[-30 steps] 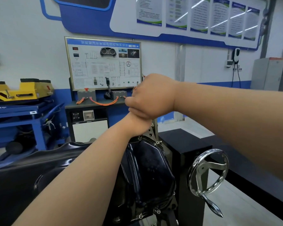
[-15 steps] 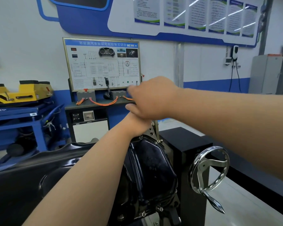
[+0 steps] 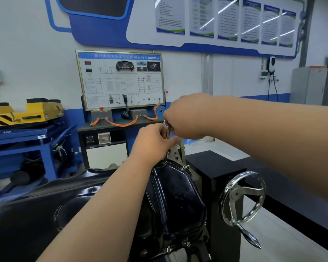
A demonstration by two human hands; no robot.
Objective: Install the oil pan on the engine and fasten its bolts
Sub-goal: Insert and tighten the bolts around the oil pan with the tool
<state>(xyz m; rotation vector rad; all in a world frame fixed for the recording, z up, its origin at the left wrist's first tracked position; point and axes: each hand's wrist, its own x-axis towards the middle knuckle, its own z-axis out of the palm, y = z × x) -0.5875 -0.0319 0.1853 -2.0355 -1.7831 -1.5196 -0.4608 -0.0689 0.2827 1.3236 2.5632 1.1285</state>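
Your right hand lifts off the left hand; both grip the driver, so keep it square to the oil pan.

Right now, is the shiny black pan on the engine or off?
On. The oil pan sits in place, with bolts showing along its rim.

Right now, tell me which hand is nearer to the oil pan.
Left. The left hand grips the tool low on its shaft, just above the oil pan rim; the right hand holds the tool's top, higher up.
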